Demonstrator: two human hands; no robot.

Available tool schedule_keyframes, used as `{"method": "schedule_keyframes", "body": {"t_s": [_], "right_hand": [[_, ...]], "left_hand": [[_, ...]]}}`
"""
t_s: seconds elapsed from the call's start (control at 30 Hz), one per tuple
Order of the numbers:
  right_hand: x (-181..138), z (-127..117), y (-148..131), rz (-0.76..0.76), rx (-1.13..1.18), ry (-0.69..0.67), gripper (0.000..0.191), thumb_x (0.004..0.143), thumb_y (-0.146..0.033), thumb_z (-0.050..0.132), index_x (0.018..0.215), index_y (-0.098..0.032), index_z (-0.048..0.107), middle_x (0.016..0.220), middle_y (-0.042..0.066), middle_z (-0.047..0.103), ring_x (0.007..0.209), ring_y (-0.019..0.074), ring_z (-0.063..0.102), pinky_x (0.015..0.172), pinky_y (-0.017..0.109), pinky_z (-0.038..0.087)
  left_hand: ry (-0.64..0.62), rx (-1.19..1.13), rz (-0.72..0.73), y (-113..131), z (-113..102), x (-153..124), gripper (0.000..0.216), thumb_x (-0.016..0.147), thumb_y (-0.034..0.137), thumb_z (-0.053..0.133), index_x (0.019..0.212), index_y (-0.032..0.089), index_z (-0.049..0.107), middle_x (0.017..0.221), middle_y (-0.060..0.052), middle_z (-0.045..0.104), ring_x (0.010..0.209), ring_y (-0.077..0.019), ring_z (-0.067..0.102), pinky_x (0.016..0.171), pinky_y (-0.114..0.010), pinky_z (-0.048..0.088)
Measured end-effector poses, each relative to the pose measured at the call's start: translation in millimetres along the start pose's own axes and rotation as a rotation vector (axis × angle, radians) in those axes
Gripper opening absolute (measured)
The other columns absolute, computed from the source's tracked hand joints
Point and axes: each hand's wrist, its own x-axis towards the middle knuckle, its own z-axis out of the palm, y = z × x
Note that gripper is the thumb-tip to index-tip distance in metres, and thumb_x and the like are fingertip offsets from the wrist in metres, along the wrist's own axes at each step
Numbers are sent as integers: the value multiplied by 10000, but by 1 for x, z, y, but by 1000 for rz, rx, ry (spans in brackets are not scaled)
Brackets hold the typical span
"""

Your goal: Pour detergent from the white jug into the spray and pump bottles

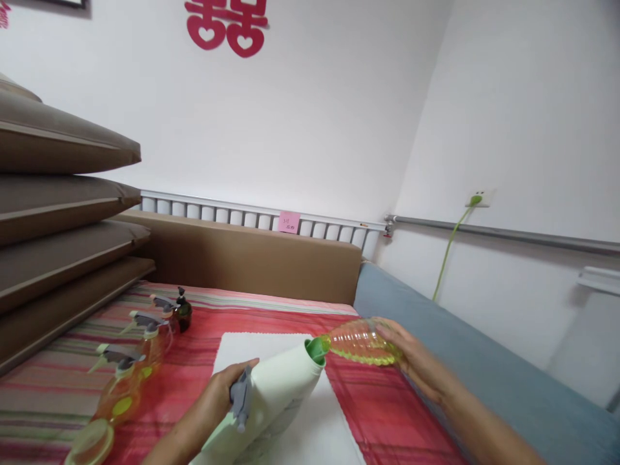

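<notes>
My right hand (pixel 402 352) is closed round the body of a clear yellow-green ribbed bottle (pixel 361 342), tilted with its neck at the open mouth of a tall pale green container (pixel 285 378). The container leans up to the right and its inside is brighter green. My left hand (pixel 227 387) grips it from the left, its fingers partly hidden. A grey plastic fitting (pixel 241 397), like a spray head, shows in front of that hand; I cannot tell whether it belongs to the container. Whether liquid is flowing cannot be made out.
At left stand several spray bottles (pixel 119 394) with grey heads, a dark pump bottle (pixel 183 313) and a round pale-lidded jar (pixel 91 444). A white mat (pixel 334 420) lies on the red striped cloth (pixel 382 413). Stacked cushions (pixel 62 200) and a blue-grey side panel (pixel 460 349) flank it.
</notes>
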Motion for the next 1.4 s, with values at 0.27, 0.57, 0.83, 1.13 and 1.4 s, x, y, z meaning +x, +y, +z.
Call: {"method": "schedule_keyframes", "body": {"t_s": [0.27,0.57,0.83,1.13,1.4], "right_hand": [[5,6,-14,-48,-200,81,480,683,-464,704,1074,-223,567,967,63,689,824,222,650,642,294,514],[6,21,-44,-218,-676,63,610,644,-534,681,1156,-237,535,1033,60,665,965,285,601,835,391,480],[-2,59,-73,-471,-1059,-123,688,627,-417,716,1265,-266,507,1280,81,532,1174,322,463,1015,471,332],[-15,102,-90,-592,-1143,-378,629,671,-355,695,1267,-342,495,1327,34,470,1206,290,428,1032,446,319],[18,98,-11,-144,-275,-45,541,657,-489,704,1136,-280,562,1212,61,597,1084,309,556,798,398,524]], "left_hand": [[-4,50,35,-10,-3,4,409,618,279,615,995,159,718,715,-19,734,692,-201,651,732,-301,506],[-92,79,84,-3,-4,-2,419,611,264,666,1019,175,705,970,-40,729,918,-250,639,820,-303,485],[-22,-34,5,-16,-6,2,403,604,289,656,977,151,718,844,-36,735,856,-236,649,789,-297,489],[-73,108,196,-21,-33,0,469,616,157,623,1081,185,677,1007,-33,724,930,-231,642,861,-286,477],[8,176,263,-53,-80,1,547,583,193,692,1123,125,638,1003,-77,708,952,-253,614,844,-292,472]]}}
